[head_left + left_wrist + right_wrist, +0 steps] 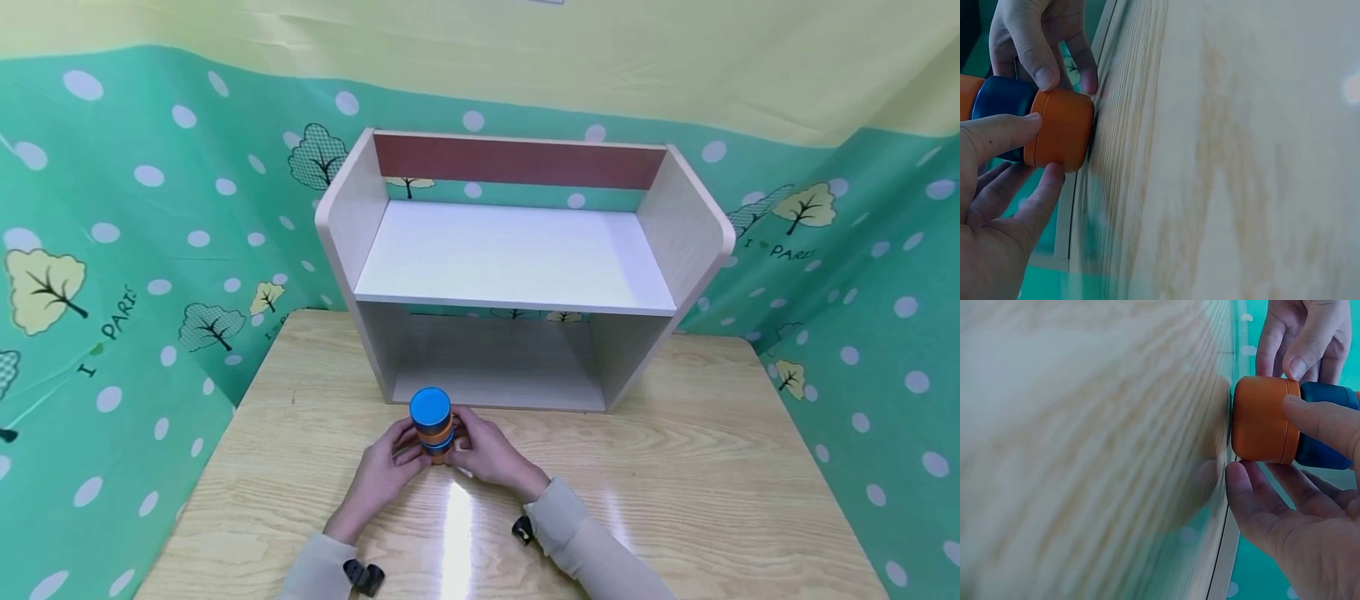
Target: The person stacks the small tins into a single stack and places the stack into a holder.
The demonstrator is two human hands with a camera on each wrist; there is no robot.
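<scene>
A stack of small round lidded canisters, alternating orange and blue, stands upright on the wooden table just in front of the shelf unit. Its top blue canister (431,410) faces up in the head view. The bottom orange canister (1063,131) rests at the tabletop, with a blue canister (1325,440) directly on it. From the left, my left hand (384,471) holds the lower stack, thumb at the orange canister's seam and fingertips beneath it in the left wrist view. My right hand (491,450) grips the same orange canister from the other side, thumb near its lid line.
A two-level shelf unit (517,250) with a brown back rail stands behind the stack. Wooden tabletop (712,467) extends to both sides. A green patterned curtain (150,333) hangs around the table. Small black devices (363,577) sit at both wrists.
</scene>
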